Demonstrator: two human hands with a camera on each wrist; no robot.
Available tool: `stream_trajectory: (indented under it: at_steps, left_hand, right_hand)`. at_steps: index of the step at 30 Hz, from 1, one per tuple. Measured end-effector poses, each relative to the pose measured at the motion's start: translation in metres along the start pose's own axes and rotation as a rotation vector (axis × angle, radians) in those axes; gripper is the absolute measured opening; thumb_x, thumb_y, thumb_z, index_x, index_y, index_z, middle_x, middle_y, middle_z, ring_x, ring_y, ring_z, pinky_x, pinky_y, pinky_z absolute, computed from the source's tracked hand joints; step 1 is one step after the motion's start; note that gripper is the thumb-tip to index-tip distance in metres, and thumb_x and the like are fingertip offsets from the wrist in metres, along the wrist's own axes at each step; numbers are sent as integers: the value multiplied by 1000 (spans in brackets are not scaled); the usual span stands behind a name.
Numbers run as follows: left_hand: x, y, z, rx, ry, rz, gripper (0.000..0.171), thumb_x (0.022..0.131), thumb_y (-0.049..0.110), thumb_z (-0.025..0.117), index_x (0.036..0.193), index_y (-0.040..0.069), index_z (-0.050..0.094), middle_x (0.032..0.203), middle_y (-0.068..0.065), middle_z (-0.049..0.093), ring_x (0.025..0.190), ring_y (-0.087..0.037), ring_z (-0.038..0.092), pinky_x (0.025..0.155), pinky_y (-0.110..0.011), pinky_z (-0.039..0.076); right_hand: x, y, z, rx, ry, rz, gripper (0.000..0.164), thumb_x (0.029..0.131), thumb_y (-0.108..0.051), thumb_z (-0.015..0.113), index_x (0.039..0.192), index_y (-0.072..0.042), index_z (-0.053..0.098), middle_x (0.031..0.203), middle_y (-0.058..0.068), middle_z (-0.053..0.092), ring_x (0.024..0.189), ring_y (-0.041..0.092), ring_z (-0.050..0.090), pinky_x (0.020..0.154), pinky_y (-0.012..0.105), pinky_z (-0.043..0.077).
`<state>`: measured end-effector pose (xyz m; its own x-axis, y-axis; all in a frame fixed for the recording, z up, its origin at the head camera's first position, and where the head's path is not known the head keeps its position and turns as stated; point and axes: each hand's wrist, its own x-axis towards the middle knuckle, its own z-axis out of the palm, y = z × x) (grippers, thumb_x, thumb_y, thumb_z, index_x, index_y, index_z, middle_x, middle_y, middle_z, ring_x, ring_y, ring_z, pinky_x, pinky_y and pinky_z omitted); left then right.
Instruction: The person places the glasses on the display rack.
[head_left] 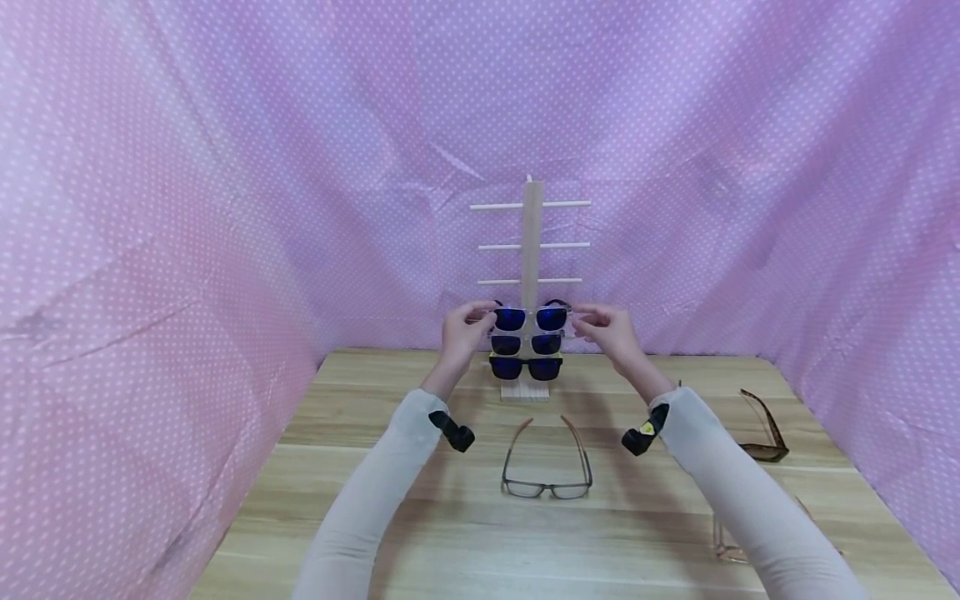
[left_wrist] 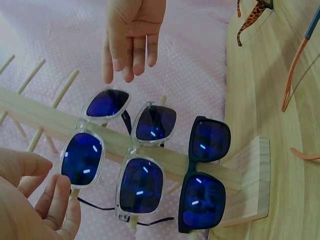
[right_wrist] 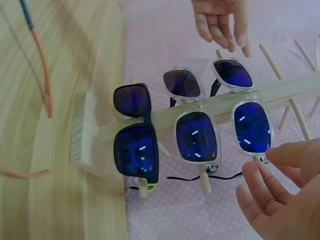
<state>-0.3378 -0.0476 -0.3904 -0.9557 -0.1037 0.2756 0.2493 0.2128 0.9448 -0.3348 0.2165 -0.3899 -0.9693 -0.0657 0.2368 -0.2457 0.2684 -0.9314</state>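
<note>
Three pairs of blue-lensed sunglasses hang one above another on a wooden display stand [head_left: 532, 242]. The topmost, clear-framed sunglasses [head_left: 551, 318] sit between my two hands. Another clear-framed pair [left_wrist: 141, 185] hangs below, and a black-framed pair [right_wrist: 135, 150] is lowest. My left hand [head_left: 463, 332] is beside the left end of the top pair, fingers loosely bent with nothing gripped. Opposite it, my right hand [head_left: 609, 333] is by the right end, fingers extended and slightly apart from the frame in the left wrist view. Whether any fingertip touches the frame is hard to tell.
Grey-framed eyeglasses [head_left: 546, 489] lie on the wooden table [head_left: 465, 550] in front of the stand. Tortoiseshell glasses [head_left: 767, 450] and a thin clear pair [head_left: 723, 550], partly hidden by my right sleeve, lie to the right. Bare pegs [head_left: 566, 245] stick out above the sunglasses. Pink dotted cloth surrounds the table.
</note>
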Motion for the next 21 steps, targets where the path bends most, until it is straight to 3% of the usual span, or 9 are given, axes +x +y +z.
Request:
stream_trajectory:
  at_steps: [1,5,9,15,21]
  left_hand:
    - [-2,1,1,5,-7,13,21,92,7,72,112,5,77,103,-16,74,89,-17,65,72,-20,50]
    - [-9,2,4,41,-65,50,19,92,8,72,110,4,77,99,-16,74,89,-16,65,75,-20,51]
    - [-14,-7,5,62,-177,84,20,92,6,72,111,2,76,97,-16,73,84,-11,64,77,-20,52]
    - [-26,-25,-2,123,-357,69,22,95,9,71,116,4,75,101,-14,75,84,-11,65,74,-22,54]
    - [-36,-45,-10,170,-451,49,25,95,7,71,119,1,74,111,-18,74,90,-20,67,73,-20,51]
  right_hand:
    - [-1,1,-1,-6,-7,-9,37,97,-4,67,132,8,62,110,30,72,73,-1,68,68,14,56]
    - [-8,6,-4,-60,-50,-31,37,96,-3,67,131,10,62,105,31,73,73,-1,67,67,16,56]
    - [-17,13,-6,-144,-105,-30,37,96,-4,68,130,10,63,103,30,73,75,3,67,69,18,55]
    - [-32,26,-6,-219,-206,-52,32,95,-2,68,125,10,66,100,29,73,78,11,67,66,21,53]
    - [-48,38,-6,-254,-321,-76,28,94,0,68,120,12,67,97,26,74,78,8,69,69,19,55]
